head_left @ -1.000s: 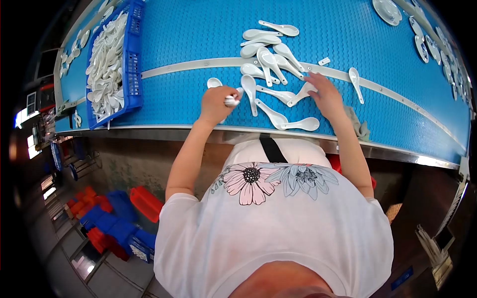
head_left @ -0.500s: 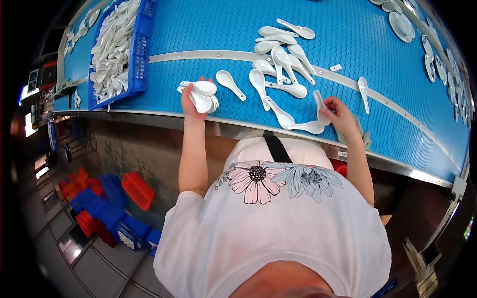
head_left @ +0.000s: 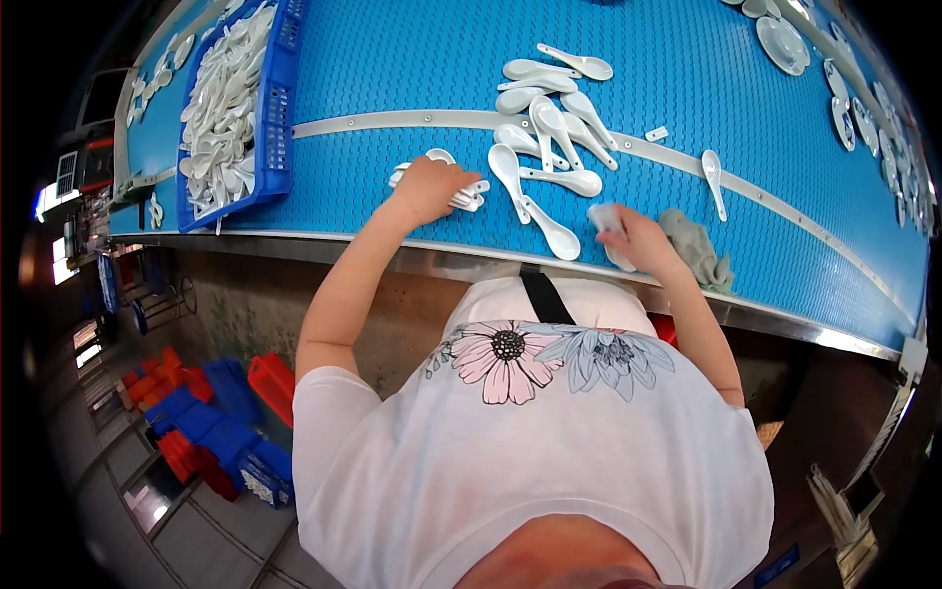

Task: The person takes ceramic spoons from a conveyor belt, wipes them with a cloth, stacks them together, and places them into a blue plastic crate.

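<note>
My left hand (head_left: 432,188) is turned palm down, wrapped over a bunch of white soup spoons (head_left: 469,196) low above the blue belt. Handles stick out on its right side and bowl edges show behind and left of it. My right hand (head_left: 638,240), near the belt's front edge, is closed on white soup spoons (head_left: 602,216); they are motion-blurred, so their number is unclear. Between the hands, a loose soup spoon (head_left: 551,231) lies on the belt. Behind it is a jumbled pile of soup spoons (head_left: 554,123). A grey cloth (head_left: 695,250) lies just right of my right hand.
A blue crate (head_left: 278,108) heaped with spoons stands at the left on the blue belt (head_left: 392,59). A single spoon (head_left: 713,182) and a small white piece (head_left: 656,133) lie at right. White dishes (head_left: 782,46) line the far right. A metal edge (head_left: 471,262) borders the front.
My left hand has turned from palm up to palm down and moved right, over where a lone spoon lay. My right hand has drawn toward the front edge; the spoon lying beside it has left the belt.
</note>
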`<state>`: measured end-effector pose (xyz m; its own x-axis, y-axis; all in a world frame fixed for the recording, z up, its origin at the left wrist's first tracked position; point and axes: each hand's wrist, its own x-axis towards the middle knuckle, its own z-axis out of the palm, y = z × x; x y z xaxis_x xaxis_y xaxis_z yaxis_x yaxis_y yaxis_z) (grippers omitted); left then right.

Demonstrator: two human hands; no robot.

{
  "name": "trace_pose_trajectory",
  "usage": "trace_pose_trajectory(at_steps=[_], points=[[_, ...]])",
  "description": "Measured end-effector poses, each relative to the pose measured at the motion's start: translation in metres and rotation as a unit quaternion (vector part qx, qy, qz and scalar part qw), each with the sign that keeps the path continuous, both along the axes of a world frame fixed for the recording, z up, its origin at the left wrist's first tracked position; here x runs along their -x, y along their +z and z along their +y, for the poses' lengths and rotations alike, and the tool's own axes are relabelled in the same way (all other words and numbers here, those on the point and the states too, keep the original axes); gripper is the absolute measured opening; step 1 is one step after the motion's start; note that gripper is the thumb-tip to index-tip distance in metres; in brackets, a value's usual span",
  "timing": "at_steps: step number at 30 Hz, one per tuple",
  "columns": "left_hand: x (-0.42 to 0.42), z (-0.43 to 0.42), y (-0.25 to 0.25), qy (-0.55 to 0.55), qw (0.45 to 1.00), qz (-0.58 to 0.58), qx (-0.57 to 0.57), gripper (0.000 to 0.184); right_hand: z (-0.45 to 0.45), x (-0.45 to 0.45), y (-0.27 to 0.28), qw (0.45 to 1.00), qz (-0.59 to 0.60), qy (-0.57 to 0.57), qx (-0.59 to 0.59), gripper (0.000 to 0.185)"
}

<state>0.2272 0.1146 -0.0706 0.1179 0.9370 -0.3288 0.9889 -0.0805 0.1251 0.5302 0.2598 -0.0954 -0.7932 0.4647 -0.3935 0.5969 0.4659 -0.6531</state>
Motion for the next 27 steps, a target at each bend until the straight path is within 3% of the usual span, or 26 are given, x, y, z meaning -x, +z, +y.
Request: trace_pose_trajectory(at_steps=[1, 2, 4, 5, 7, 8, 10, 11, 13, 15, 16, 17, 18, 19, 20, 21, 23, 24, 26, 27], points=[[0.001, -0.001, -0.006, -0.041, 0.999, 0.023, -0.005, 0.036, 0.005, 0.003, 0.000, 0.989, -0.032, -0.105, 0.096, 0.025], [0.001, -0.002, -0.010, -0.041, 0.999, 0.024, -0.006, 0.036, 0.008, 0.007, 0.002, 0.989, -0.031, -0.105, 0.095, 0.025], [0.000, -0.002, -0.016, -0.021, 0.999, 0.007, -0.029, 0.033, 0.010, 0.023, 0.015, 0.995, 0.076, -0.054, -0.027, 0.024], [-0.002, -0.002, -0.018, -0.026, 0.999, 0.009, -0.030, 0.033, 0.007, 0.036, 0.026, 0.993, 0.076, -0.044, -0.076, 0.019], [-0.007, -0.001, -0.016, 0.087, 0.996, -0.008, -0.031, 0.033, 0.005, 0.058, 0.016, 0.985, 0.094, -0.018, -0.140, 0.018], [-0.009, -0.001, -0.014, 0.083, 0.996, -0.006, -0.034, 0.033, 0.005, 0.066, 0.009, 0.973, 0.109, 0.014, -0.201, 0.017], [-0.014, -0.001, -0.009, 0.243, 0.961, -0.104, -0.080, 0.033, 0.003, 0.079, -0.006, 0.962, 0.092, 0.055, -0.253, 0.016], [-0.014, 0.000, -0.010, 0.243, 0.961, -0.103, -0.083, 0.033, 0.003, 0.083, -0.011, 0.945, 0.072, 0.102, -0.301, 0.017], [-0.016, 0.001, -0.012, 0.162, 0.950, -0.078, -0.255, 0.029, 0.003, 0.084, -0.014, 0.942, 0.079, 0.101, -0.311, 0.017], [-0.017, 0.006, -0.013, 0.127, 0.968, -0.073, -0.205, 0.031, 0.004, 0.079, -0.012, 0.938, 0.084, 0.107, -0.318, 0.017], [-0.019, 0.011, -0.012, 0.085, 0.983, -0.069, -0.150, 0.034, 0.006, 0.075, -0.009, 0.953, 0.068, 0.092, -0.282, 0.019], [-0.021, 0.014, -0.010, 0.089, 0.982, -0.071, -0.152, 0.034, 0.008, 0.071, -0.004, 0.965, 0.051, 0.075, -0.244, 0.021], [-0.024, 0.018, -0.009, 0.021, 0.985, -0.054, -0.162, 0.034, 0.010, 0.066, 0.002, 0.965, 0.049, 0.079, -0.246, 0.021], [-0.026, 0.022, -0.009, -0.050, 0.983, -0.036, -0.170, 0.035, 0.012, 0.060, 0.010, 0.979, 0.010, 0.010, -0.205, 0.024], [-0.028, 0.024, -0.011, -0.051, 0.983, -0.038, -0.171, 0.035, 0.015, 0.054, 0.013, 0.984, -0.029, -0.061, -0.162, 0.027], [-0.031, 0.027, -0.014, -0.076, 0.982, -0.018, -0.171, 0.029, 0.022, 0.047, 0.012, 0.984, -0.032, -0.066, -0.162, 0.027], [-0.033, 0.032, -0.025, -0.118, 0.978, 0.000, -0.173, 0.021, 0.038, 0.030, 0.005, 0.967, 0.036, -0.199, 0.154, 0.033], [-0.033, 0.033, -0.028, -0.128, 0.977, -0.003, -0.172, 0.021, 0.041, 0.024, 0.000, 0.965, 0.037, -0.210, 0.154, 0.033], [-0.032, 0.034, -0.032, -0.123, 0.980, -0.004, -0.157, 0.024, 0.043, 0.013, -0.015, 0.817, 0.137, -0.338, 0.446, 0.033], [-0.032, 0.034, -0.029, -0.113, 0.980, -0.004, -0.165, 0.023, 0.043, 0.011, -0.019, 0.776, 0.170, -0.348, 0.498, 0.031]])
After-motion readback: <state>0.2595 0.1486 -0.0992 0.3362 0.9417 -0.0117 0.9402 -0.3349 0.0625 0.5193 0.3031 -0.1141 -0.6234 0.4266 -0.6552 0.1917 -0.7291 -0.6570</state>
